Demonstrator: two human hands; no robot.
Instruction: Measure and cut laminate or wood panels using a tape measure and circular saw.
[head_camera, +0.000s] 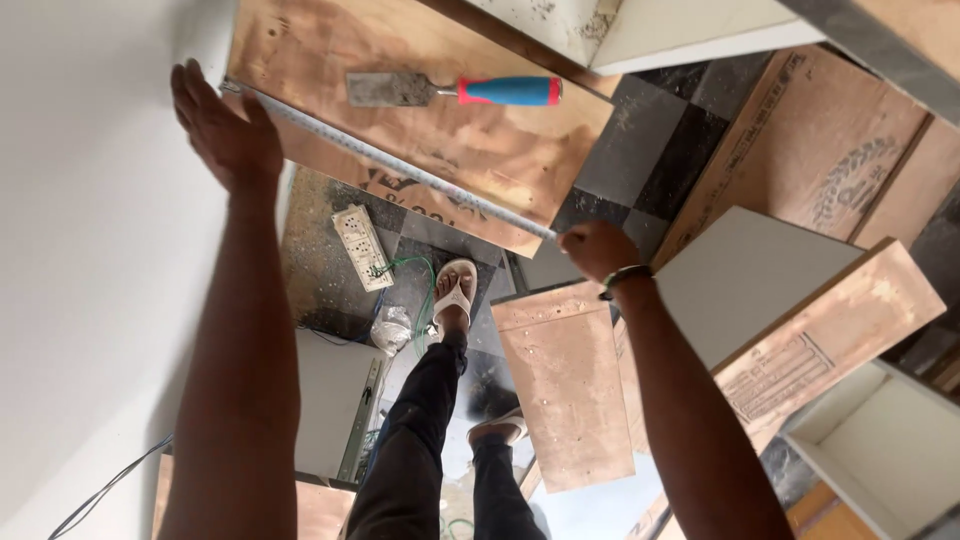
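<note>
A thin, springy tape measure stretched across a plywood board. The left hand, fingers spread, pressed one end flat; the right hand pinched the other. A chisel lay near.

Carpentry site indoors: plywood boards, chisel, power strip, white cabinet boxes on tile floor.
</note>
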